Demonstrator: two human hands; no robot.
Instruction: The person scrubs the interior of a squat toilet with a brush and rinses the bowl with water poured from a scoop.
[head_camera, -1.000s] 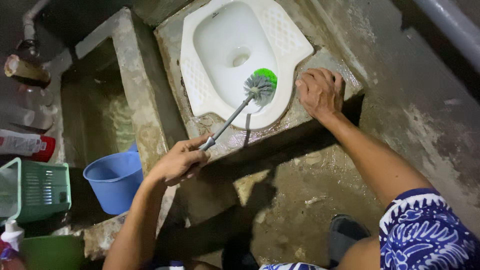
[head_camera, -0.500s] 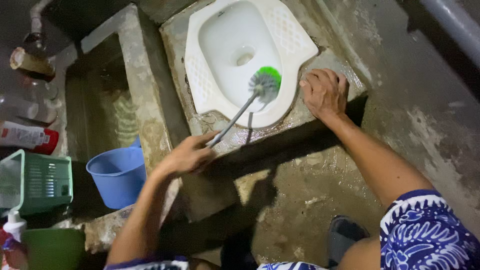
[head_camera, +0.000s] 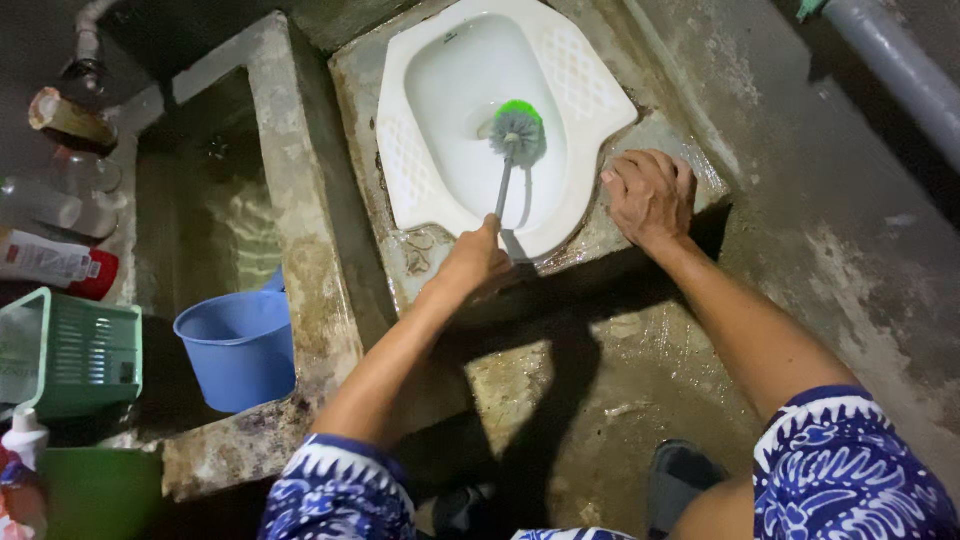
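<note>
A white squat toilet pan (head_camera: 580, 75) is set in a raised, wet concrete step (head_camera: 650, 140). My left hand (head_camera: 473, 260) grips the grey handle of a toilet brush (head_camera: 516, 132), whose grey and green bristle head rests inside the bowl beside the drain hole. My right hand (head_camera: 650, 195) lies flat, palm down, on the concrete just right of the pan's near edge. My sleeves are blue with a white pattern.
A concrete water trough (head_camera: 215, 210) runs along the left, with a blue bucket (head_camera: 240, 350) at its near end. A green basket (head_camera: 75, 355), bottles (head_camera: 50, 262) and a green basin (head_camera: 100, 490) stand far left. A grey pipe (head_camera: 895, 65) crosses top right. My dark sandal (head_camera: 685, 480) is below.
My left hand has moved right and forward to the pan's near rim, and the brush head has travelled from the pan's right near side up to the drain hole. The right hand has stayed put.
</note>
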